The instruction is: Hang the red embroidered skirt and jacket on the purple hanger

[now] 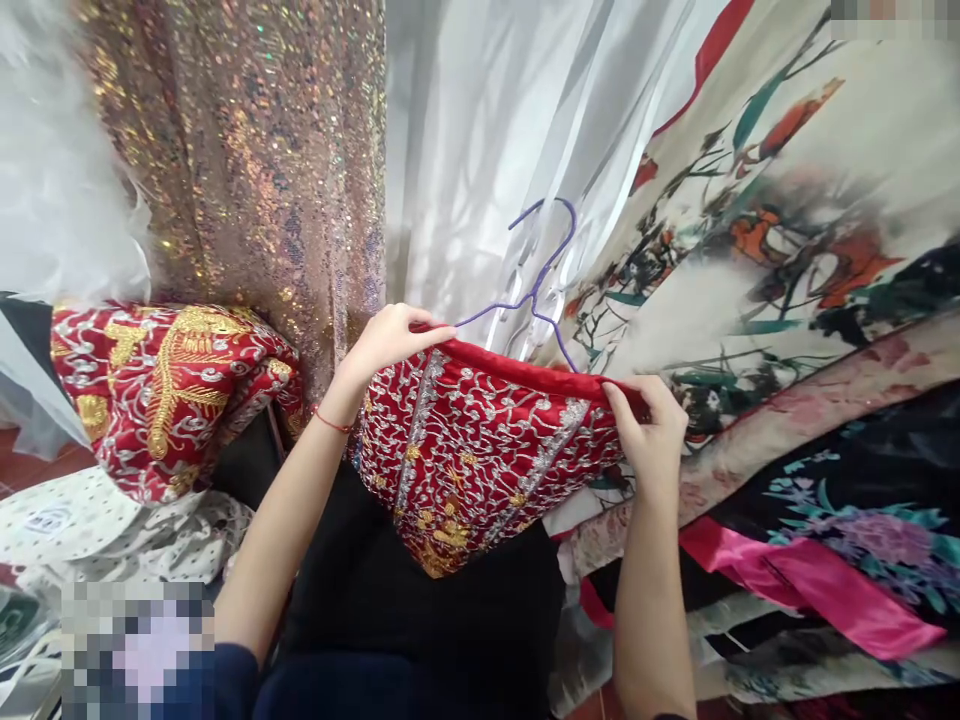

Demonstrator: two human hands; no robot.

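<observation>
A red garment (480, 450) with silver and gold embroidery hangs between my hands on a purple wire hanger (541, 270), whose hook rises above it. My left hand (390, 338) is closed on the garment's top edge at the left end. At the right end my right hand (651, 425) pinches the same red edge. A thin red string circles my left wrist.
A sequined gold fabric (255, 150) and white plastic garment covers (480, 140) hang behind. Printed floral robes (787, 250) with a pink sash (810, 585) fill the right side. A second red embroidered garment (172, 390) lies at the left above dotted white cloth (112, 520).
</observation>
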